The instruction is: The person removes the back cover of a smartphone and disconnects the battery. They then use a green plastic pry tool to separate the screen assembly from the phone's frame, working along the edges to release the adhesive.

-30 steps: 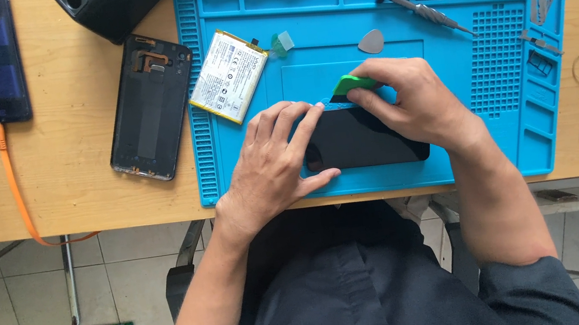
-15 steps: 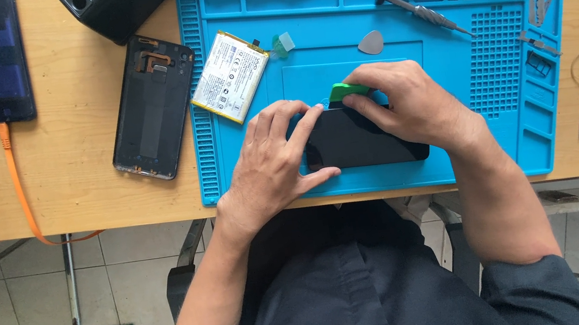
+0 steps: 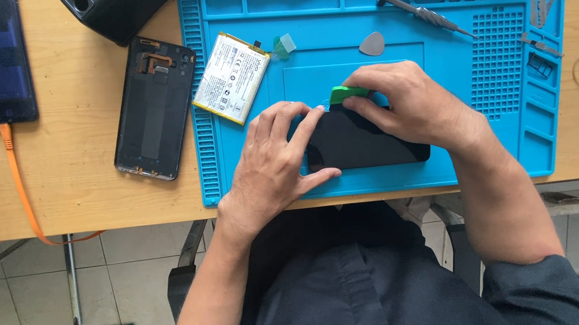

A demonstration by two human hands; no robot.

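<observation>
Head view: the phone [image 3: 366, 145] lies on the blue mat [image 3: 514, 146] near the table's [image 3: 90, 190] front edge, unmoved over the last second. The left hand [image 3: 271, 166] stays spread flat, pressing the phone's left end. The right hand [image 3: 410, 104] pinches the green pick [image 3: 346, 92] at the phone's top edge, barely shifted. The prying looks ongoing; no visible separation yet.

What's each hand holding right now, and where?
Right hand pinches a green pry tool by its end; left hand presses the black phone at its left edge.
</observation>
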